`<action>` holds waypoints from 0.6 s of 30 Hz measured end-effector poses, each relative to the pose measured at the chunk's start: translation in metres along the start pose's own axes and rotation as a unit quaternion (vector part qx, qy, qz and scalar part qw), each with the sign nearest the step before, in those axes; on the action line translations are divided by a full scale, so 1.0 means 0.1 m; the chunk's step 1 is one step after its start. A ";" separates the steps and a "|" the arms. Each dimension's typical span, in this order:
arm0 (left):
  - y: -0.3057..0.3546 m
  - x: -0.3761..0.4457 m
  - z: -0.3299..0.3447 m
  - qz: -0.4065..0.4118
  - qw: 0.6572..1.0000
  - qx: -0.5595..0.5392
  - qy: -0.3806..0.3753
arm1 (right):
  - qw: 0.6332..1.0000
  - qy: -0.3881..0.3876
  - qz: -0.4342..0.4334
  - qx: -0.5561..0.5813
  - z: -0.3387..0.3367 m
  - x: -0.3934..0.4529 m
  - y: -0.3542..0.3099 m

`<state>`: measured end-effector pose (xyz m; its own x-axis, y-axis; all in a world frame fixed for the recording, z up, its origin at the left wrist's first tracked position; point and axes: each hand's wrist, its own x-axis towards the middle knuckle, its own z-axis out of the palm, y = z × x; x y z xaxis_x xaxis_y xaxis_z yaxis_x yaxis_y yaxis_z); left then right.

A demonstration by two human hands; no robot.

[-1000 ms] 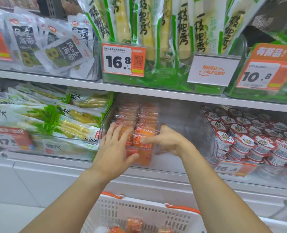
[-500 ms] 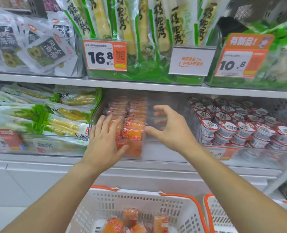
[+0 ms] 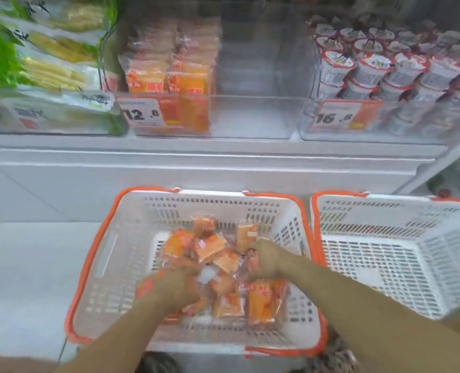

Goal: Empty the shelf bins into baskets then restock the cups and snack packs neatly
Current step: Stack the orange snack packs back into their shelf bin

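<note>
My left hand [image 3: 175, 288] and right hand [image 3: 265, 261] are both down in the near left basket [image 3: 88, 254], among the loose orange snack packs [image 3: 210, 249]. Blur hides the fingers, so I cannot tell whether either hand pinches a pack or lies spread. The shelf bin [image 3: 253, 114] lies straight ahead and above, its left side stacked with packs, its right side bare. Cups [image 3: 385, 68] sit further right; the right basket [image 3: 385, 254] holds nothing.
</note>
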<state>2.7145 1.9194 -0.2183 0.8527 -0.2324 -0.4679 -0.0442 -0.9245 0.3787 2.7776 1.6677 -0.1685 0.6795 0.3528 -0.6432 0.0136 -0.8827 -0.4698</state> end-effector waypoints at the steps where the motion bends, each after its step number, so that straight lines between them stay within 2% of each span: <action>1: -0.07 -0.09 0.20 -0.033 0.999 0.017 -0.037 | 0.998 -0.017 0.014 0.051 0.22 -0.01 0.07; 2: -0.08 -0.18 0.32 -0.055 0.996 0.044 -0.061 | 0.994 -0.027 0.039 0.097 0.44 -0.02 0.13; 4: -0.07 -0.20 0.44 -0.057 0.992 0.102 -0.050 | 0.993 -0.040 0.076 0.079 0.81 -0.03 0.21; 7: -0.03 -0.11 0.32 -0.092 0.990 0.107 -0.019 | 0.987 -0.033 0.064 -0.144 1.02 -0.02 0.23; 9: -0.18 -0.11 0.28 -0.143 0.987 0.070 -0.034 | 0.972 0.001 0.071 -0.224 0.97 -0.01 0.27; 10: -0.27 -0.13 0.26 -0.162 0.986 0.029 -0.039 | 0.972 0.001 0.084 -0.218 0.92 0.00 0.31; 13: -0.41 -0.18 0.18 -0.165 0.981 -0.095 -0.030 | 0.989 -0.008 0.115 -0.090 0.74 0.01 0.37; 15: -0.43 -0.19 0.09 -0.147 0.982 -0.114 -0.011 | 0.991 0.006 0.122 -0.052 0.64 0.03 0.36; 18: -0.48 -0.22 0.00 -0.112 0.985 -0.130 0.006 | 0.990 -0.024 0.124 -0.069 0.54 0.04 0.27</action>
<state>2.6980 1.9693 -0.2260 0.8318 -0.0267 -0.5544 0.2792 -0.8431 0.4596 2.7408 1.6619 -0.2168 0.6396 0.1316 -0.7574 -0.0467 -0.9768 -0.2092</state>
